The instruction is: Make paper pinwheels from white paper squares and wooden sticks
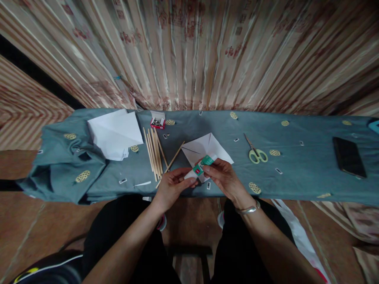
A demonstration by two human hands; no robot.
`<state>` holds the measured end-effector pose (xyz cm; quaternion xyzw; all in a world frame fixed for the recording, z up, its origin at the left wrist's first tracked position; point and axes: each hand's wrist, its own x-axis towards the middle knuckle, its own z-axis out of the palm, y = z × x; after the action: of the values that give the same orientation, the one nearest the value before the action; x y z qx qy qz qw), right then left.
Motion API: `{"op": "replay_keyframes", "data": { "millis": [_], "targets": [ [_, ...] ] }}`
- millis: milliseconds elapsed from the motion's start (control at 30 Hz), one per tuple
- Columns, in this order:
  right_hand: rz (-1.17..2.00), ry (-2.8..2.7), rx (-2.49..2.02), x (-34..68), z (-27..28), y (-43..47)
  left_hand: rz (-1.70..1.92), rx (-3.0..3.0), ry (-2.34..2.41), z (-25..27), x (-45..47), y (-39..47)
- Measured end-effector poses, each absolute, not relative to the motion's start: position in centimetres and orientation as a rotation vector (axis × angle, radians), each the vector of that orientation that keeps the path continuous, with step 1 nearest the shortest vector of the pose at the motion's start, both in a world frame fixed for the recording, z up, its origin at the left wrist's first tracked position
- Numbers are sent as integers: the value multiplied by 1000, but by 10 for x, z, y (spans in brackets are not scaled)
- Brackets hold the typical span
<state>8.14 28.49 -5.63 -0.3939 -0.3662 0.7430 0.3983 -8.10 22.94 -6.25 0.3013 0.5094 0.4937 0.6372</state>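
Note:
Between my two hands is a white and green glue stick (202,165), held at a tilt just above the near edge of the cloth-covered table. My left hand (177,182) pinches its lower left end with thumb and fingers. Thumb and fingers of my right hand (224,176) are closed on its upper right end. Behind the glue stick lies a white paper square (217,146) with diagonal creases or cuts, partly covered by the hands. A single thin wooden stick (177,154) rests to the left of that paper, close to my left hand.
A bundle of wooden sticks (153,154) lies left of the paper. Behind it stands a small red box (158,122) of metal pieces, its lid up. White sheets (117,132) are piled at the left. Green-handled scissors (257,155) and a black phone (349,157) lie on the right.

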Motion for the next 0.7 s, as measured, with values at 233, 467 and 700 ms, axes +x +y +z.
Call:
{"op": "replay_keyframes", "data": {
  "millis": [233, 467, 700],
  "targets": [
    [1776, -777, -1024, 96, -58, 298, 1115, 833, 1293, -59, -93, 232],
    [1787, -625, -1020, 109, -60, 307, 1253, 1394, 1938, -62, -171, 237],
    [1815, -672, -959, 111, -66, 310, 878, 1619, 2310, -77, -210, 237]
  ]
}}
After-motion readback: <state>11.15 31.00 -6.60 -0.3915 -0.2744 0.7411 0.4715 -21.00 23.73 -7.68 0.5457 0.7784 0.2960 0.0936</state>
